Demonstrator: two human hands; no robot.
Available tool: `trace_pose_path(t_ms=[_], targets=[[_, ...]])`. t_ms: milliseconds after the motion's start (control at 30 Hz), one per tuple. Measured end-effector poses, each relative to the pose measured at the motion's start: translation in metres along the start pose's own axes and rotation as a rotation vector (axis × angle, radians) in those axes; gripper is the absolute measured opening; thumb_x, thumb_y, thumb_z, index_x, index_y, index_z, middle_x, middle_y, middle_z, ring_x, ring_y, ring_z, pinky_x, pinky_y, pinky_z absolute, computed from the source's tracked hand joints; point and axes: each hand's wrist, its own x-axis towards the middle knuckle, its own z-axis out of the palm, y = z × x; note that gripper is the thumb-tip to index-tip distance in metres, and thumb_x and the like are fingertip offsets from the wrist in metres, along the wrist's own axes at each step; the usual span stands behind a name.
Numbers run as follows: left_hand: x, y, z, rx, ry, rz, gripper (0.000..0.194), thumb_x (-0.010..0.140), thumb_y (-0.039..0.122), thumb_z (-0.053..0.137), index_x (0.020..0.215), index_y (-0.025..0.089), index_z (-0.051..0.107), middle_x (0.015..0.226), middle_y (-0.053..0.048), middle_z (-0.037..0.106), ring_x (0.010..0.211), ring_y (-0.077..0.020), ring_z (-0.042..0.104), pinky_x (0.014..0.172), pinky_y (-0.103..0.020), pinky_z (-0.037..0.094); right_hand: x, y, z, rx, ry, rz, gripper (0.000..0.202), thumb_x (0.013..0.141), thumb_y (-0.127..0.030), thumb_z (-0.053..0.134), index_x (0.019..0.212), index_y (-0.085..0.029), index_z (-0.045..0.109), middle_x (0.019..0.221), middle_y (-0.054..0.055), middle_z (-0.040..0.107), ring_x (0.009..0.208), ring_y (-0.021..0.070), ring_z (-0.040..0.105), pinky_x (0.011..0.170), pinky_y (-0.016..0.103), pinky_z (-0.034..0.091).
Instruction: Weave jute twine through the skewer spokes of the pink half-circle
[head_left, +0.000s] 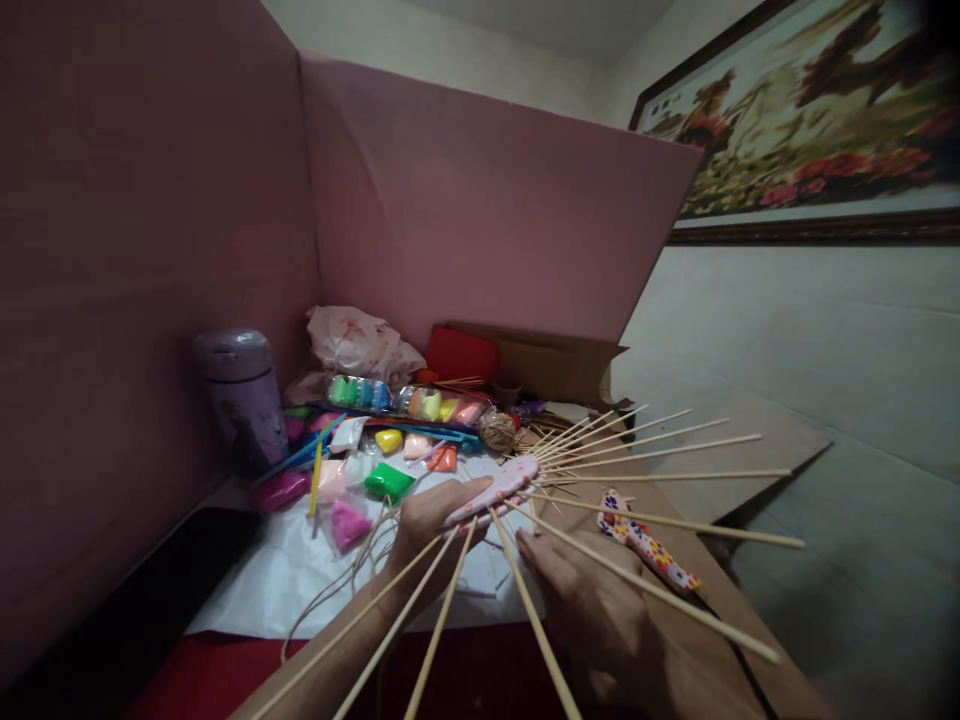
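My left hand grips the edge of a small pink spotted disc, thumb on top and fingers below. Several thin bamboo sticks fan out from the disc's rim on the near, right and far sides. Beneath the sticks on the right, my right hand is close to the disc's underside, fingers drawn together; whatever they hold, if anything, is hidden. A loose length of twine loops by my left wrist and over the white sheet.
Coloured clay packets lie behind the disc, near a twine ball. A purple bottle stands at left. A flower-patterned strip lies on cardboard at right. Pink panels enclose the back and left.
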Motion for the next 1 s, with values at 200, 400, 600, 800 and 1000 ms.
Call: trace_pose_path(t_ms=[200, 400, 600, 800, 1000], targets=[[-0.003, -0.003, 0.002, 0.088, 0.005, 0.031, 0.036, 0.085, 0.039, 0.046, 0.105, 0.015, 0.064, 0.078, -0.010, 0.068, 0.069, -0.0184, 0.063, 0.063, -0.027, 0.048, 0.016, -0.009, 0.004, -0.213, -0.154, -0.107, 0.046, 0.087, -0.008, 0.041, 0.133, -0.013, 0.040, 0.058, 0.001, 0.060, 0.049, 0.0112, 0.053, 0.051, 0.024, 0.040], [0.000, -0.001, 0.000, 0.184, -0.022, 0.111, 0.041, 0.086, 0.041, 0.043, 0.103, 0.010, 0.064, 0.070, -0.011, 0.065, 0.063, -0.0179, 0.062, 0.056, -0.025, 0.048, 0.027, -0.014, 0.006, -0.389, -0.152, -0.138, 0.040, 0.085, -0.012, 0.046, 0.126, -0.009, 0.049, 0.058, 0.003, 0.058, 0.053, 0.0125, 0.053, 0.054, 0.026, 0.039], [-0.001, -0.002, 0.002, 0.226, 0.017, 0.169, 0.033, 0.086, 0.034, 0.045, 0.103, 0.012, 0.063, 0.067, -0.010, 0.064, 0.062, -0.0167, 0.062, 0.054, -0.024, 0.047, 0.027, -0.014, 0.004, -0.386, -0.112, -0.139, 0.031, 0.085, -0.014, 0.047, 0.114, -0.011, 0.057, 0.061, 0.003, 0.060, 0.052, 0.0117, 0.052, 0.056, 0.027, 0.038], [-0.006, -0.009, 0.004, 0.190, 0.029, 0.135, 0.037, 0.086, 0.039, 0.045, 0.108, 0.014, 0.062, 0.072, -0.009, 0.064, 0.065, -0.0167, 0.061, 0.057, -0.025, 0.047, 0.023, -0.013, 0.010, -0.331, -0.083, -0.124, 0.031, 0.084, -0.013, 0.049, 0.113, -0.009, 0.057, 0.066, 0.004, 0.062, 0.058, 0.0124, 0.057, 0.061, 0.028, 0.039], [-0.004, -0.006, 0.002, -0.049, 0.041, -0.102, 0.033, 0.081, 0.041, 0.052, 0.098, 0.017, 0.067, 0.075, -0.007, 0.066, 0.070, -0.0184, 0.062, 0.064, -0.028, 0.047, 0.029, -0.007, 0.011, -0.283, -0.143, -0.142, 0.040, 0.083, -0.007, 0.050, 0.122, -0.013, 0.051, 0.062, 0.001, 0.061, 0.053, 0.0106, 0.052, 0.052, 0.024, 0.034]])
